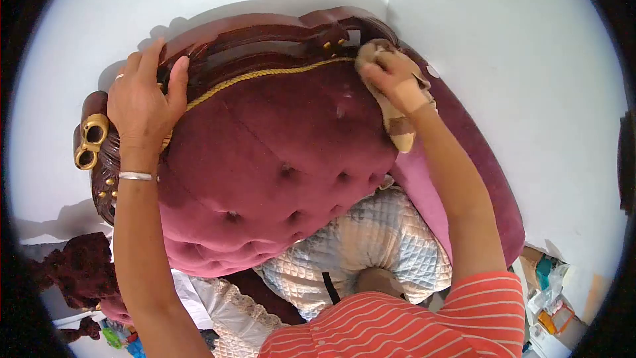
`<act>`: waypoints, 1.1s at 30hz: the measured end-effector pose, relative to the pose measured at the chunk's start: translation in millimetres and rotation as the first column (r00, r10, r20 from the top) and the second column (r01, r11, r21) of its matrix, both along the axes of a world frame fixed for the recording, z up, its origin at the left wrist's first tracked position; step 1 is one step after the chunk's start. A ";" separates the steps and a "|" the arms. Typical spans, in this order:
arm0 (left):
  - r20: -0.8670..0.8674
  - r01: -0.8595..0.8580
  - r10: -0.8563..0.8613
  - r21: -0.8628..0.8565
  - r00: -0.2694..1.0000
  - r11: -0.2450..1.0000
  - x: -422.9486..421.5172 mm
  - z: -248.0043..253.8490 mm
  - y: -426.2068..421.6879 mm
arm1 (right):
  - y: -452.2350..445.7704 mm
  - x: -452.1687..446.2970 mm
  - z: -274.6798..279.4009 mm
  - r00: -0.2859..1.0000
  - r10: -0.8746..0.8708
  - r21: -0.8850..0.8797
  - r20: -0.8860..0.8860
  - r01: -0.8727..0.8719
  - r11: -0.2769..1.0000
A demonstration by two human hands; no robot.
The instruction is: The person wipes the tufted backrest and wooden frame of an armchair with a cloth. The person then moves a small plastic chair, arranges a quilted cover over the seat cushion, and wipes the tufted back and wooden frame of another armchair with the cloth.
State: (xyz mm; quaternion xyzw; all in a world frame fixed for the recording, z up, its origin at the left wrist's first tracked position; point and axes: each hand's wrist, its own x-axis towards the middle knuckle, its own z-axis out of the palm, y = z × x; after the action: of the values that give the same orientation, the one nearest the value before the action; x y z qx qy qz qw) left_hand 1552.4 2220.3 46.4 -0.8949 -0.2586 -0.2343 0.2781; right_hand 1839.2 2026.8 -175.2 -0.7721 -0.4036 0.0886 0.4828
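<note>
A tufted maroon velvet backrest has a carved dark wood frame edged with a gold rope trim. My left hand rests on the left part of the frame, its fingers apart and holding nothing; a ring and a silver bracelet show on it. At the right end of the frame, my right hand presses a beige and brown cloth against the wood. Part of the cloth hangs down over the velvet. Gold scroll ornaments stick out at the frame's left end.
A quilted patterned cover and a lace-edged white cloth lie below the backrest. White walls stand behind and to the right. Assorted small items are at the lower right, and a dark red cloth is at the lower left.
</note>
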 end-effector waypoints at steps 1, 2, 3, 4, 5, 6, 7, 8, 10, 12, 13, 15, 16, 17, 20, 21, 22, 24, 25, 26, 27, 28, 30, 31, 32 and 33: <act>0.001 0.010 -0.010 0.011 1.000 1.000 0.0 -0.9 1.4 | 9.9 -4.6 -3.3 0.998 0.035 -0.006 0.052 -0.035 0.999; 0.003 0.019 -0.019 0.023 1.000 1.000 -0.3 -1.8 3.4 | 12.9 -5.5 -5.3 0.991 0.024 -0.005 0.135 -0.024 1.000; 0.005 0.026 -0.027 0.034 1.000 0.999 -0.8 -3.0 5.6 | 14.2 -7.6 -6.7 0.976 0.014 -0.005 0.217 -0.014 1.000; 0.008 0.024 -0.024 0.022 1.000 0.999 -1.2 -3.8 6.1 | 15.3 -10.3 -9.6 0.955 0.008 -0.006 0.295 -0.007 1.000; 0.007 0.020 -0.020 0.007 1.000 1.000 -1.1 -3.9 4.7 | 12.4 -9.3 -15.0 0.930 -0.001 0.065 0.367 -0.024 0.998; 0.008 0.022 -0.021 -0.007 1.000 1.000 -0.5 -3.7 4.3 | 14.3 -9.1 -16.5 0.949 0.034 0.098 0.315 -0.068 0.993; 0.000 0.018 -0.018 0.001 1.000 1.000 -0.3 -3.5 4.8 | 16.5 -6.5 -16.0 0.962 0.068 0.133 0.265 -0.106 0.985; -0.006 0.016 -0.016 0.008 1.000 1.000 -0.3 -3.1 4.6 | 18.7 -3.1 -16.6 0.971 0.104 0.169 0.217 -0.142 0.975; -0.011 0.018 -0.018 0.009 1.000 1.000 1.1 -3.9 3.6 | 31.6 2.5 -13.9 0.992 0.125 -0.001 0.021 -0.125 0.992; 0.000 0.014 -0.014 0.001 1.000 1.000 0.1 -3.6 3.7 | 43.7 13.0 -3.7 0.993 0.089 -0.181 -0.078 -0.102 0.978; 0.004 0.045 -0.046 0.032 0.999 0.998 0.0 -3.9 4.6 | 47.9 18.1 -5.8 0.990 0.083 -0.108 -0.114 -0.095 0.990; 0.014 0.108 -0.109 0.096 0.994 0.990 1.7 -4.4 7.0 | 49.8 19.9 -7.1 0.989 0.119 -0.100 0.088 -0.110 0.989; 0.013 0.103 -0.105 0.111 0.994 0.988 2.7 -3.0 6.7 | 51.6 21.3 -8.0 0.973 0.132 -0.094 0.187 -0.116 0.989; 0.009 0.088 -0.090 0.128 0.996 0.988 2.5 -3.7 7.4 | 65.5 38.0 -25.3 0.968 0.221 0.065 -0.120 -0.214 0.975; -0.008 0.075 -0.075 0.148 0.997 0.986 2.6 -4.0 8.9 | 65.2 39.0 -26.4 0.898 0.257 0.075 -0.357 -0.247 0.966; -0.017 0.079 -0.077 0.147 0.997 0.986 3.0 -6.8 9.2 | 57.7 31.0 -5.2 0.938 0.227 0.010 -0.263 -0.233 0.973; -0.012 0.087 -0.086 0.127 0.996 0.988 3.9 -9.1 8.4 | 52.2 28.8 4.5 0.967 0.201 -0.047 -0.159 -0.210 0.977; 0.007 0.105 -0.106 0.098 0.994 0.990 3.6 -6.8 8.2 | 62.2 51.0 -21.4 0.967 0.198 -0.102 -0.158 -0.215 0.971; -0.002 0.168 -0.168 0.107 0.986 0.980 1.3 -6.1 13.9 | 64.9 49.8 -11.7 0.971 0.177 -0.178 -0.164 -0.205 0.962; 0.000 0.160 -0.161 0.107 0.987 0.981 1.6 -6.4 13.2 | 67.0 46.3 -3.8 0.973 0.157 -0.258 -0.168 -0.197 0.946; 0.005 0.151 -0.152 0.109 0.988 0.982 2.5 -6.1 11.3 | 75.9 46.4 -7.2 0.990 0.127 -0.332 -0.069 -0.143 0.932; 0.009 0.140 -0.142 0.111 0.990 0.984 2.0 -5.0 9.0 | 91.2 47.7 -18.9 0.994 0.105 -0.399 0.033 -0.083 0.913; -0.003 0.022 -0.022 0.032 1.000 0.999 2.9 -3.9 1.0 | 107.6 50.3 -28.5 0.987 0.082 -0.489 0.140 -0.003 0.872; -0.015 -0.034 0.034 -0.007 0.999 0.999 2.8 -2.4 -2.4 | 111.0 49.3 -27.6 0.987 0.074 -0.516 0.140 0.009 0.856; -0.010 -0.014 0.013 -0.008 1.000 1.000 1.3 -1.3 -1.6 | 112.7 48.7 -26.0 0.988 0.066 -0.538 0.140 0.020 0.843; -0.004 0.006 -0.006 -0.003 1.000 1.000 -0.5 -1.6 2.7 | 108.3 47.1 -21.3 0.990 0.068 -0.512 0.127 0.007 0.859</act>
State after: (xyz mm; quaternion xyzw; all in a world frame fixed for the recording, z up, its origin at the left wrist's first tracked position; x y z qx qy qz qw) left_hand 1551.8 2223.0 44.8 -0.8965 -0.2556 -0.2329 0.2768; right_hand 1886.3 2135.1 -196.5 -0.8702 -0.4111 0.1453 0.2297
